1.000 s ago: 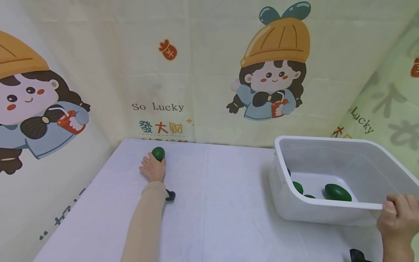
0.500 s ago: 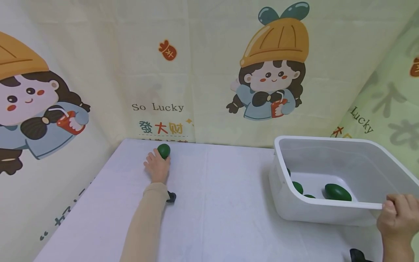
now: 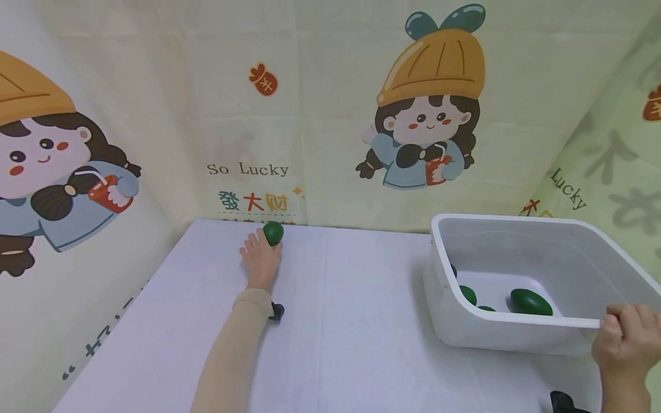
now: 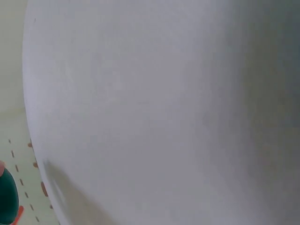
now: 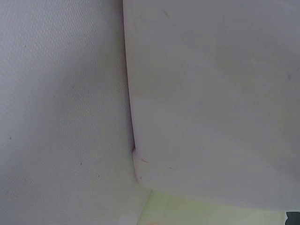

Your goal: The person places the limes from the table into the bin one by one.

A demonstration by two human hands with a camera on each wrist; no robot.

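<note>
In the head view my left hand (image 3: 262, 257) holds a dark green avocado-like fruit (image 3: 273, 233) at the far end of the white table (image 3: 330, 344), close to the backdrop. A sliver of that green fruit (image 4: 7, 199) shows at the left wrist view's lower left edge. My right hand (image 3: 619, 338) grips the near rim of a white plastic bin (image 3: 521, 321) at the right. Inside the bin lie several green fruits, the largest one (image 3: 531, 302) near the middle. The right wrist view shows only the bin wall (image 5: 211, 93) against the table.
A cartoon-printed cloth backdrop (image 3: 330, 115) closes off the table's far and left sides. A greenish cloth (image 3: 614, 160) hangs behind the bin at the right. Small black wrist-camera mounts (image 3: 276, 311) sit under each forearm.
My left hand has carried the green fruit to the right and slightly farther back along the table's far edge. The right hand and bin stay put.
</note>
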